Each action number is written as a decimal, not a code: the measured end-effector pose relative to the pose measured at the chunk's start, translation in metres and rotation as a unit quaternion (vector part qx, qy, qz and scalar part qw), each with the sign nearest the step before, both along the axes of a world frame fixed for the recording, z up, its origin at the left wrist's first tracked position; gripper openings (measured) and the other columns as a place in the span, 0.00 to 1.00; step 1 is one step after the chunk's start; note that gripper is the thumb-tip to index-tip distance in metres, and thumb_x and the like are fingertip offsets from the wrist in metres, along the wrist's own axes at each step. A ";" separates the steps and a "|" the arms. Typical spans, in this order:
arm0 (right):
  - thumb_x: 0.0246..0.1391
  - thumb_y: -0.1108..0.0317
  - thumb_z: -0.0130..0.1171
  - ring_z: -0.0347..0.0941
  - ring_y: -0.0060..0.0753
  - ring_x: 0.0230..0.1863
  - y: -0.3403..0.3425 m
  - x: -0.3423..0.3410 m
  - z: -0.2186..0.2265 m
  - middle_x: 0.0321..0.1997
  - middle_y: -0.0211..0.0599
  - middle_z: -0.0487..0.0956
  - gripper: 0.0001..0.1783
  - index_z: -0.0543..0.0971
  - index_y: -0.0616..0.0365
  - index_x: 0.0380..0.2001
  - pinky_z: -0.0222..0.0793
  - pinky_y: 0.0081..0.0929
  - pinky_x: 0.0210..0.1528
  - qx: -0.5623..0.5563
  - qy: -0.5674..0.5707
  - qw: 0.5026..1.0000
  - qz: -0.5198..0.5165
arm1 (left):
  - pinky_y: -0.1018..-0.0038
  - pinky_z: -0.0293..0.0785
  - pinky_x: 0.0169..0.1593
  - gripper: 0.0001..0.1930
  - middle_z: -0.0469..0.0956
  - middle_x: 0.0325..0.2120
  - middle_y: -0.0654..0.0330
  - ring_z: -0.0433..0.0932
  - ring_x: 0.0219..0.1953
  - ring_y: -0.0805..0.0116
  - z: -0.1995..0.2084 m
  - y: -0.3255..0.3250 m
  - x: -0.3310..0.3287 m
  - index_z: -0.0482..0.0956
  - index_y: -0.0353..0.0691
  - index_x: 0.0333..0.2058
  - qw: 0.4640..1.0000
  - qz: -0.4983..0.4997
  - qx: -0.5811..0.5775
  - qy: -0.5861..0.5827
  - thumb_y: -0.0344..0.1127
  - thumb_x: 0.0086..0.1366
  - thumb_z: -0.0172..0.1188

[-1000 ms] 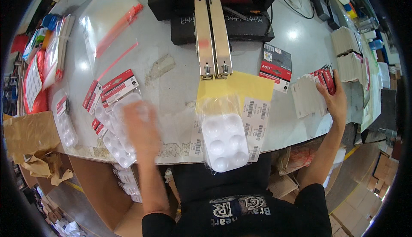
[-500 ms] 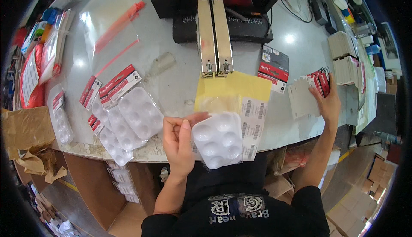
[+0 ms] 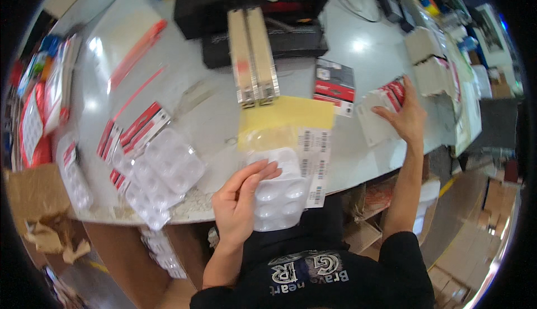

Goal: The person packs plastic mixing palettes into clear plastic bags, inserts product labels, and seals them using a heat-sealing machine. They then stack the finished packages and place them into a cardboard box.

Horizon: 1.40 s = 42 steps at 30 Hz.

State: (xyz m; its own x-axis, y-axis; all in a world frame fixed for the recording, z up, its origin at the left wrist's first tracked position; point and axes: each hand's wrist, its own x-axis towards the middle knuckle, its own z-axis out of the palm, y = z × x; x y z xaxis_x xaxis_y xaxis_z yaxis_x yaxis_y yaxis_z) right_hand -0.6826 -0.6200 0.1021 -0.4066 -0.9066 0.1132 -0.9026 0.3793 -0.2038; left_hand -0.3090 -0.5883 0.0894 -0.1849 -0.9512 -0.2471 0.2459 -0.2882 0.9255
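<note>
Left hand curls fingers over the white palette, pinch unclear; seemingly light, stiff, slippery, best held by its rim; right hand spreads fingers at the cards

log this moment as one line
left hand: at white palettes | right hand: spread at card stack | yellow sheet: beyond palettes | black machine: far side
</note>
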 end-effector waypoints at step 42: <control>0.30 0.53 0.76 0.73 0.43 0.54 0.020 0.017 -0.011 0.57 0.45 0.73 0.45 0.72 0.59 0.54 0.62 0.35 0.54 -0.119 0.130 0.984 0.029 | 0.71 0.73 0.49 0.13 0.81 0.35 0.45 0.82 0.40 0.60 0.004 0.008 -0.001 0.77 0.24 0.43 0.999 -0.003 0.034 -0.024 0.31 0.69 0.51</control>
State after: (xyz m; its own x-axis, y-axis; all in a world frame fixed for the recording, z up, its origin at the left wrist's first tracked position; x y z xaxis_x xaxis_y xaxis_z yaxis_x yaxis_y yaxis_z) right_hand -0.6659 -0.6004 0.0913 -0.2843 -0.8628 0.4180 -0.9547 0.2948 -0.0408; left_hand -0.3099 -0.5800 0.0937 -0.1770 -0.9305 -0.3206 0.1996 -0.3529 0.9141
